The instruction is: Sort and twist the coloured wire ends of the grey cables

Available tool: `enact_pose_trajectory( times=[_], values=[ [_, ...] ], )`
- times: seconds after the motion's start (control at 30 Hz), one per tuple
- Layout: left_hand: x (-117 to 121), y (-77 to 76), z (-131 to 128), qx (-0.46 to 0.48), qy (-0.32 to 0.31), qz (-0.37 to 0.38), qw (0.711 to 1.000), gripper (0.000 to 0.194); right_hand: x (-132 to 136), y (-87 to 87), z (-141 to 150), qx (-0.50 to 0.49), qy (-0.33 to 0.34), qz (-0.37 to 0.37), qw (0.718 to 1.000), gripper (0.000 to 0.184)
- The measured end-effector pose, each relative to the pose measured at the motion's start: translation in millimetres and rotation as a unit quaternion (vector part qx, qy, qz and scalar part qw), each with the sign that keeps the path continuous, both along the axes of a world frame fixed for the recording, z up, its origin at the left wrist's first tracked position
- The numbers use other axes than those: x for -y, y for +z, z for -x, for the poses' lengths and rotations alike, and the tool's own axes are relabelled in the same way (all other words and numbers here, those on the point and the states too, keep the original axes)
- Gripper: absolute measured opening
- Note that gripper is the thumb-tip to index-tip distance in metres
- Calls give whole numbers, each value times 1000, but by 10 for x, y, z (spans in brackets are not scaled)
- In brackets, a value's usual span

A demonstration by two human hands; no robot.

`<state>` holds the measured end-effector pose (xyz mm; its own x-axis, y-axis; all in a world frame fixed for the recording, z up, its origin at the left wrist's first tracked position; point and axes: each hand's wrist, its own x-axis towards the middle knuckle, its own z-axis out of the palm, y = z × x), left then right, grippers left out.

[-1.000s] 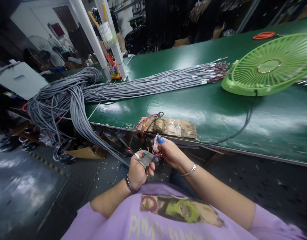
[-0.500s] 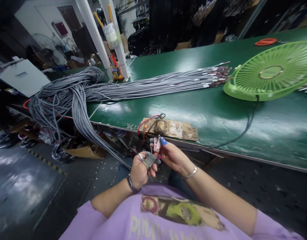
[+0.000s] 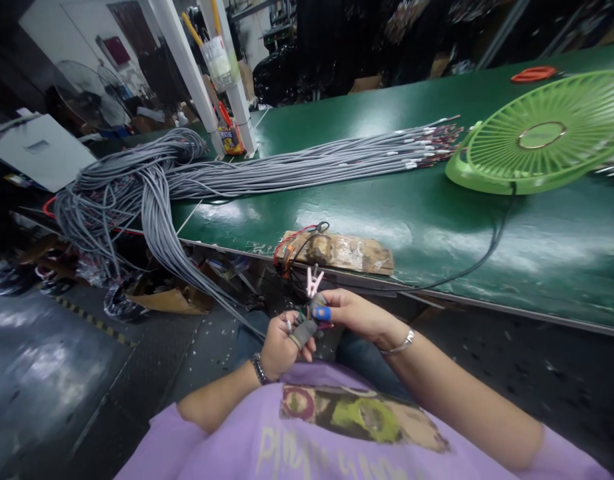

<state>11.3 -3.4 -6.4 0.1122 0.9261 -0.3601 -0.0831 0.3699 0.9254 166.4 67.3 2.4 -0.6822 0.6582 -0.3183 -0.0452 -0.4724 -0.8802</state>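
My left hand [image 3: 279, 343] is closed around the end of a grey cable [image 3: 247, 328], whose thin coloured wires fan out by the fingers. Grey wrapping covers its thumb. My right hand [image 3: 344, 313], with a blue band on the thumb, pinches at the thin wires just beside the left fingertips. What exactly lies between its fingers is partly hidden. Directly beyond the right fingertips, a pink clothespin [image 3: 314, 283] stands up at the bench edge, apart from the thumb. Behind it a worn wooden block [image 3: 357, 255] lies on the bench, with red and black leads at its left end.
A long bundle of grey cables [image 3: 287, 170] lies across the green bench [image 3: 387, 207] and hangs over its front edge at left. On the right stands a green fan [image 3: 541, 137] with a black cord. Orange-handled scissors [image 3: 534, 73] lie behind it.
My right hand has come away from the pink clothespin and drawn down to the wires at my left hand. The clothespin now shows clear of the fingers. The view has shifted slightly.
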Motion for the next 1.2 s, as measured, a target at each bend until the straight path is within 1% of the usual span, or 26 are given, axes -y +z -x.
enact_pose_trajectory(
  times=[0.07, 0.1, 0.2, 0.27, 0.33, 0.4, 0.47, 0.57, 0.63, 0.77, 1.03, 1.2],
  values=[
    [-13, 27, -9, -2, -28, 19, 999, 46, -6, 20, 22, 12, 14, -17, 1000, 51],
    [-17, 27, -12, -1, -32, 23, 999, 47, -6, 22, 30, 17, 16, -23, 999, 51],
    [-18, -25, -6, 11, -10, 11, 1000, 49, 6, -10, 41, 21, -6, -32, 999, 49],
    [-11, -68, 6, 24, 13, 2, 1000, 49, 12, -65, 40, 14, -36, -27, 999, 47],
    [-7, -85, 16, 37, 34, -1, 999, 50, 8, -134, 40, 0, -84, -6, 996, 44],
    [-10, -68, 17, 45, 54, -5, 998, 51, -7, -188, 47, -26, -145, 32, 989, 43],
    [-25, -27, 4, 49, 75, -16, 996, 51, -26, -199, 67, -57, -182, 77, 979, 44],
    [-68, 40, -38, 58, 104, -23, 993, 50, -47, -128, 124, -95, -165, 119, 975, 54],
    [-102, 72, -69, 66, 112, -24, 991, 51, -57, -60, 174, -114, -160, 112, 974, 56],
    [-151, 94, -105, 66, 105, -22, 992, 50, -76, 5, 246, -128, -199, 79, 968, 51],
    [-175, 79, -131, 44, 73, -3, 996, 49, -93, -54, 238, -123, -224, 93, 962, 48],
    [-169, 85, -130, 43, 73, 2, 996, 50, -81, -112, 242, -134, -202, 98, 965, 51]
  ],
)
